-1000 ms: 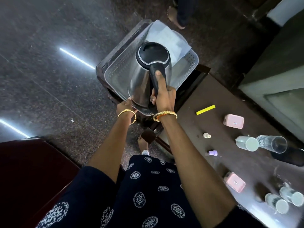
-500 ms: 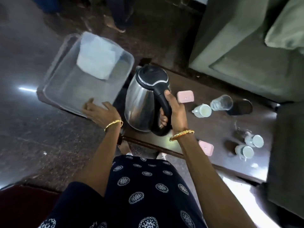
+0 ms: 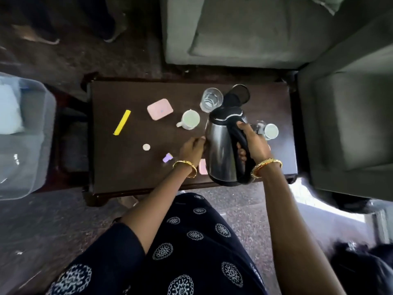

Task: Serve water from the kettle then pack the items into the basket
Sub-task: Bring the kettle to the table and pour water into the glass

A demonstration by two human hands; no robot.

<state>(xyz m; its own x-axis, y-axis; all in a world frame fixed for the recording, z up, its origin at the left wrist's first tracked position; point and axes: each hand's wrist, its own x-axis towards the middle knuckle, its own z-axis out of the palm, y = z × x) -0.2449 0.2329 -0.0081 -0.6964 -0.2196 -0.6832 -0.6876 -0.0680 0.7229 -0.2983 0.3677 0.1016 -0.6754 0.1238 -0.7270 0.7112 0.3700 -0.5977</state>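
Above table (image 3: pixel 131 167), steel kettle (image 3: pixel 221 150) (black lid).

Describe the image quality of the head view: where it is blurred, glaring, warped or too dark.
Head view: wide-angle warp bends the table edges and sofa; the basket at the left edge is smeared by blur; daylight blows out the floor patch at lower right; the steel kettle shows soft reflections; the left hand is slightly blurred, the right hand sharper; the top left floor is murky.

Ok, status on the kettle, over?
Right hand grips kettle by the handle, over the table. Left hand at its side, contact unclear. White cup and glass close ahead. Basket far left.
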